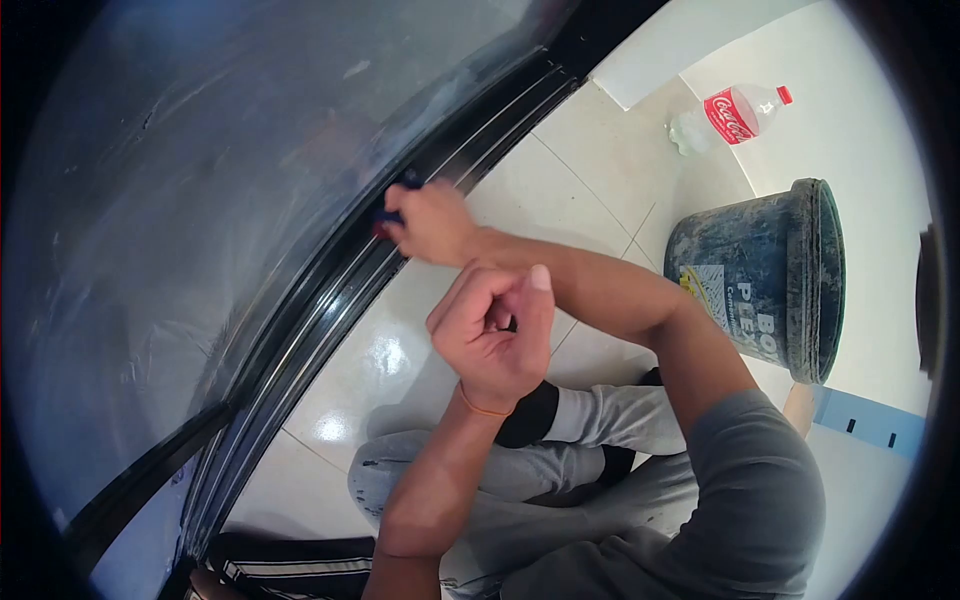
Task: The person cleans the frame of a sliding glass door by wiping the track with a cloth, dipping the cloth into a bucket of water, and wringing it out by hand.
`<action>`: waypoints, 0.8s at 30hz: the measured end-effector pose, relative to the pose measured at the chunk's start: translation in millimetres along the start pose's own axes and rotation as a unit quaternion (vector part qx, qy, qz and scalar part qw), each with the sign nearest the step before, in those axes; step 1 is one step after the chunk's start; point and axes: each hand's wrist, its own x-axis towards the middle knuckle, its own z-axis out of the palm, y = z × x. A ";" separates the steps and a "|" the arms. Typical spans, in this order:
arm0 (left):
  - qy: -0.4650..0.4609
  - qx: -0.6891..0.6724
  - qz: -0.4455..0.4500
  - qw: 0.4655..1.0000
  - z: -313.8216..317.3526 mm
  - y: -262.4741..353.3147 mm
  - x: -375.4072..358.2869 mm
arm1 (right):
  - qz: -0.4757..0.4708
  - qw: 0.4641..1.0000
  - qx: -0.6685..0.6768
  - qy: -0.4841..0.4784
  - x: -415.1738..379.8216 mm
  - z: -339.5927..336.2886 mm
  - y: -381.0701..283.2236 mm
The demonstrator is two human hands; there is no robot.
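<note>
My right hand (432, 225) is closed around a small dark-blue and red tool (388, 216). It rests against the black grooved frame (320, 292) beside a large, smeared grey panel (210, 170); blur hides the tool's exact kind. Nearer to me, my left hand (492, 335) is raised over the floor with its fingers curled in. A thin orange band circles that wrist. A small dark spot shows between the curled fingers, and I cannot make out whether it is something held.
Beyond my right arm stands a dirty black bucket (750, 270) with white lettering. A Coca-Cola bottle (735, 115) with a red cap is by the wall. A blue strip (868, 422) lies at the right. My crossed legs (560, 480) rest on pale floor tiles (390, 370).
</note>
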 end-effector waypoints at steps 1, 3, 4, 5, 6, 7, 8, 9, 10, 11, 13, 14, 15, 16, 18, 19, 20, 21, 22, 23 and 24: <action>0.008 0.002 0.014 1.000 -2.0 0.9 0.9 | -0.031 0.999 0.042 -0.014 -2.7 3.9 -8.8; 0.021 0.000 0.018 1.000 -4.0 -1.4 4.4 | -0.090 0.988 0.123 -0.040 -9.7 4.1 -20.7; 0.025 0.000 0.007 1.000 -6.5 -5.3 6.6 | -0.076 0.985 0.154 -0.013 -16.3 0.3 -24.5; 0.030 0.002 -0.003 1.000 -9.1 -8.9 8.1 | -0.029 0.976 0.216 -0.018 -18.8 -8.6 -23.4; 0.036 0.000 -0.032 0.999 -11.7 -11.8 8.7 | 0.015 0.961 0.275 -0.024 -20.4 -21.2 -18.3; 0.031 0.001 -0.029 0.999 -13.4 -14.2 10.8 | 0.057 0.941 0.333 -0.033 -21.0 -32.0 -9.7; 0.028 0.003 -0.027 0.999 -14.3 -16.7 12.4 | 0.100 0.920 0.379 0.009 -21.9 -40.9 4.8; 0.024 0.005 -0.028 0.999 -15.1 -18.1 12.3 | 0.145 0.893 0.424 0.051 -22.1 -50.0 26.8; 0.009 -0.006 -0.065 0.998 -14.1 -11.8 12.0 | 0.096 0.897 0.407 0.145 -17.4 -46.0 71.4; 0.000 -0.004 -0.059 0.998 -12.5 -9.8 11.6 | 0.152 0.888 0.403 0.158 -16.4 -63.4 104.8; -0.020 -0.001 -0.042 0.999 -8.8 -8.8 12.8 | 0.207 0.818 0.453 0.288 -3.1 -94.0 141.1; -0.026 -0.008 -0.059 0.998 -8.5 -9.7 11.9 | 0.226 0.818 0.429 0.308 6.1 -111.1 154.3; -0.029 -0.009 -0.067 0.997 -7.8 -10.3 12.2 | 0.245 0.817 0.406 0.328 16.1 -126.9 167.0; -0.031 -0.010 -0.076 0.997 -7.1 -10.9 12.3 | 0.266 0.834 0.367 0.314 28.0 -139.6 184.9; -0.042 -0.004 -0.087 0.995 -6.9 -12.9 12.7 | 0.308 0.858 0.328 0.247 49.1 -158.5 213.1; -0.050 0.003 -0.089 0.995 -7.1 -15.0 12.2 | 0.329 0.865 0.327 0.193 58.0 -165.1 223.2; -0.057 0.010 -0.090 0.994 -7.3 -16.2 11.9 | 0.349 0.868 0.325 0.137 68.0 -170.4 232.4; -0.061 0.010 -0.099 0.993 -6.6 -15.3 12.5 | 0.343 0.825 0.409 0.185 80.1 -169.7 243.9; -0.066 0.010 -0.109 0.992 -5.5 -13.6 13.2 | 0.336 0.772 0.488 0.229 92.0 -161.8 259.3; -0.071 0.010 -0.121 0.990 -5.3 -13.1 13.2 | 0.326 0.709 0.563 0.272 102.7 -152.2 278.4; -0.078 0.010 -0.127 0.989 -5.6 -14.4 13.4 | 0.307 0.705 0.589 0.248 112.9 -146.7 306.5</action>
